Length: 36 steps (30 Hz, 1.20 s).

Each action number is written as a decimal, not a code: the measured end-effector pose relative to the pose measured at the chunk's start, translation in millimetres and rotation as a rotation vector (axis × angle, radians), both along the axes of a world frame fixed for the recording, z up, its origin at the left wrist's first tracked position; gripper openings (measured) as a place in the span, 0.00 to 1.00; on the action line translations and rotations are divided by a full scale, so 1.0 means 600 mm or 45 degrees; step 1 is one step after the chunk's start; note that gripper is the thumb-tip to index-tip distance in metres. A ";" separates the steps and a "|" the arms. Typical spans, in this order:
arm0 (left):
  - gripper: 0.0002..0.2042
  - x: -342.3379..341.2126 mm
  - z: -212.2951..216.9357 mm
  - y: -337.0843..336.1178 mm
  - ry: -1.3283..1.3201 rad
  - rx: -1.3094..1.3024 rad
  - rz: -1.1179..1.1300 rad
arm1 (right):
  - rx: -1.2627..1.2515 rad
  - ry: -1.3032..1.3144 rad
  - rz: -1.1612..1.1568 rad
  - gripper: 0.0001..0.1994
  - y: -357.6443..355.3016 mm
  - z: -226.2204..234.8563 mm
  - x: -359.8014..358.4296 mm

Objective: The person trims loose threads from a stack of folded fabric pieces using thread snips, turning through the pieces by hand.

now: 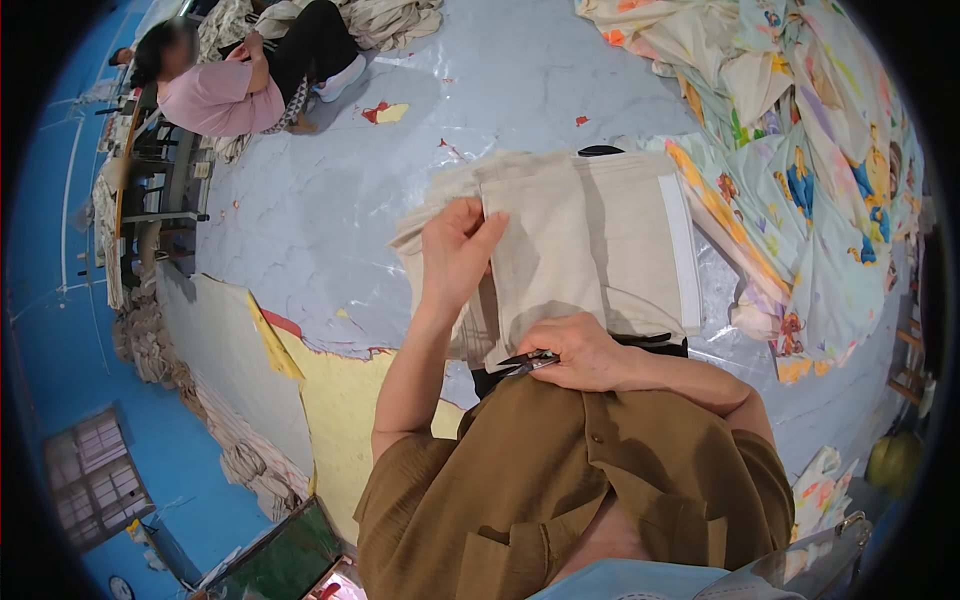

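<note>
A stack of beige cloth pieces (545,240) lies across my lap, with a white strip (681,250) along its right edge. My left hand (462,250) is closed on the left edge of the top piece, thumb on top and fingers curled. At the near edge of the cloth, my right hand (577,352) is closed around a pair of small dark thread snips (527,362), whose blades point left. Part of the right palm rests against the fabric. The folded fingers hide the handles of the snips.
A heap of colourful printed fabric (800,190) spreads on the right. At the upper left a person in a pink top (225,98) sits near more piled cloth (395,22). A worn yellow floor patch (350,400) and bundled fabrics (255,475) lie to the left.
</note>
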State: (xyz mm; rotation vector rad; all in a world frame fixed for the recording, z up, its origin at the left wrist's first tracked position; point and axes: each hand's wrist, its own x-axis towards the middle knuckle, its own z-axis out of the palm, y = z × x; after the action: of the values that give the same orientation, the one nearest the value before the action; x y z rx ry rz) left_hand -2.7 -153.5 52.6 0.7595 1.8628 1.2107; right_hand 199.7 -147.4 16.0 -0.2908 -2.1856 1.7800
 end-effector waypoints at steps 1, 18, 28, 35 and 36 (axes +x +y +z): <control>0.08 -0.002 0.011 0.013 0.030 -0.008 -0.007 | -0.004 -0.006 0.000 0.09 0.001 0.000 0.000; 0.06 0.002 -0.004 0.001 -0.343 0.242 -0.047 | -0.076 -0.021 -0.822 0.15 0.126 0.080 -0.056; 0.06 0.022 -0.006 0.000 0.238 0.475 -0.067 | -0.109 -0.026 -0.804 0.13 0.145 0.055 -0.099; 0.05 0.009 -0.009 0.008 0.590 0.572 -0.188 | -0.141 -0.105 -0.608 0.05 0.165 0.061 -0.099; 0.05 0.010 -0.014 0.006 0.587 0.572 -0.186 | -0.259 -0.089 -0.584 0.06 0.165 0.061 -0.099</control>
State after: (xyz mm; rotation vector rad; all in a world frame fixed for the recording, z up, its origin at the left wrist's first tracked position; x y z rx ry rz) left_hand 3.4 -149.7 44.2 1.5007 1.8587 1.4674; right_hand 140.1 -48.2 52.4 -0.8371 -1.7882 1.7381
